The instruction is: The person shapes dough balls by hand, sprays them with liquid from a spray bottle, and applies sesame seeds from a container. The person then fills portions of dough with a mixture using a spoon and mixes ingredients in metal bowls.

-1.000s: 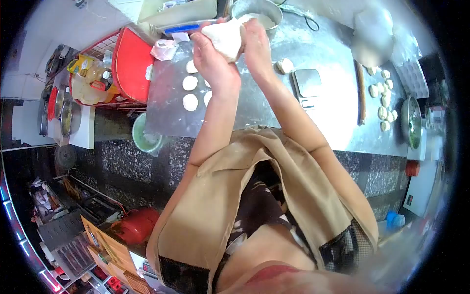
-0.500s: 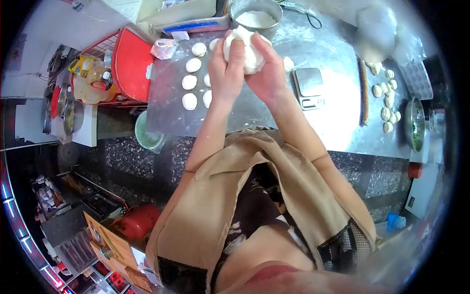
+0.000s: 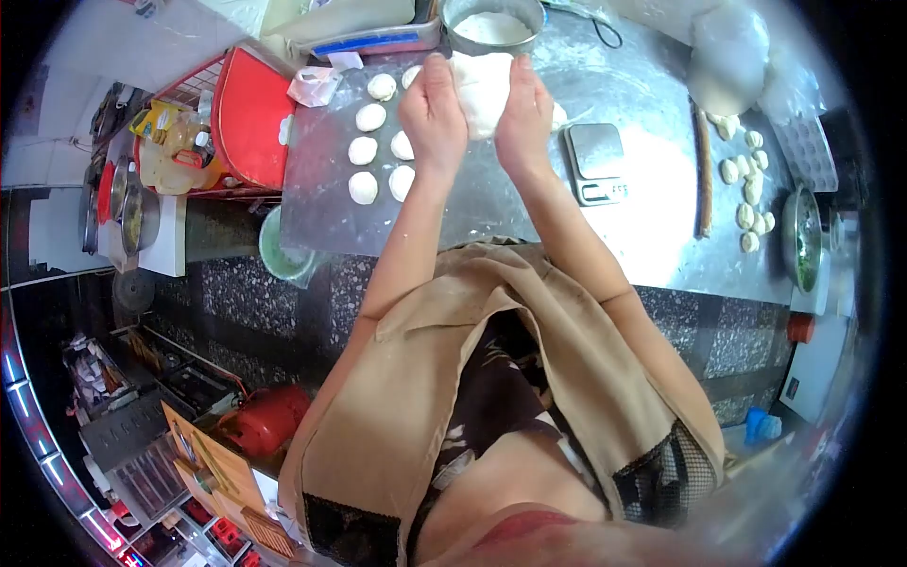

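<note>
A large lump of white dough (image 3: 483, 94) is held up over the metal table (image 3: 453, 217), stretched between my two hands. My left hand (image 3: 435, 118) grips its left side, thumb on top and fingers wrapped round it. On the opposite side my right hand (image 3: 524, 118) has hold of the dough in the same way. Several round dough pieces (image 3: 362, 150) lie in rows to the left of my hands. Right of them is a digital scale (image 3: 595, 161). Part of another dough piece (image 3: 559, 116) shows behind my right hand.
A metal bowl of white flour (image 3: 493, 28) stands beyond the dough. A rolling pin (image 3: 704, 175), small dough pieces (image 3: 746, 216) and a bowl with green filling (image 3: 805, 241) are at the right. A red lid (image 3: 253, 123) and a green bucket (image 3: 283, 248) are at the left.
Both hands have moved slightly further apart since half a second ago, and the dough between them now looks smoother and more drawn out. My thumbs have shifted to its two sides.
</note>
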`<action>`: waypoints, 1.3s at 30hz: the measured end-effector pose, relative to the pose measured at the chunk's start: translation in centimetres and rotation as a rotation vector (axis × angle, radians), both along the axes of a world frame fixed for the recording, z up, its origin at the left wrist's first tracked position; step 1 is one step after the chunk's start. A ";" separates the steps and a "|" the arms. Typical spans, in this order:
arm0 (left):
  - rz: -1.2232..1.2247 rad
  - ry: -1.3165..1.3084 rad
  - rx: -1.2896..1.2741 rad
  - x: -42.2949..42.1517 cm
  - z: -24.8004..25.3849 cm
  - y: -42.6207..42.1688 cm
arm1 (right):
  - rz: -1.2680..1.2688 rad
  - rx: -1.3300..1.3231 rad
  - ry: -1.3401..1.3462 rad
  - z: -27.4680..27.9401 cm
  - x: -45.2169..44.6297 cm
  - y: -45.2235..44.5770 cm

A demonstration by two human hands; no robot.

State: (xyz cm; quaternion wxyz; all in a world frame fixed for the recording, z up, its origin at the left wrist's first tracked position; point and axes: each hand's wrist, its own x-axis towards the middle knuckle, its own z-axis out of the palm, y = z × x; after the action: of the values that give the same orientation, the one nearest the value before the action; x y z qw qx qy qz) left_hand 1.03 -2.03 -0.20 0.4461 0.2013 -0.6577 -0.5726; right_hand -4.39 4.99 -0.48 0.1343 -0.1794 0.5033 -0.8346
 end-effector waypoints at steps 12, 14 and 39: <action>0.082 -0.304 -0.237 1.3 2.5 -0.8 | 0.148 0.064 -0.099 0.3 -0.4 1.1; 0.024 -0.229 -0.374 1.4 3.5 0.9 | 0.434 -0.263 -0.377 1.7 0.7 1.3; 0.032 0.179 -0.301 0.4 0.9 -1.9 | 0.021 -0.072 0.293 1.9 1.5 -3.6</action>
State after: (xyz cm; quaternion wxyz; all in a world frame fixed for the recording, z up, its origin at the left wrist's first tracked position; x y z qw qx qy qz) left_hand 1.42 -3.91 0.67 0.5370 0.0909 -0.6904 -0.4762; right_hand -2.87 1.43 1.47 0.0616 -0.3095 0.4853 -0.8155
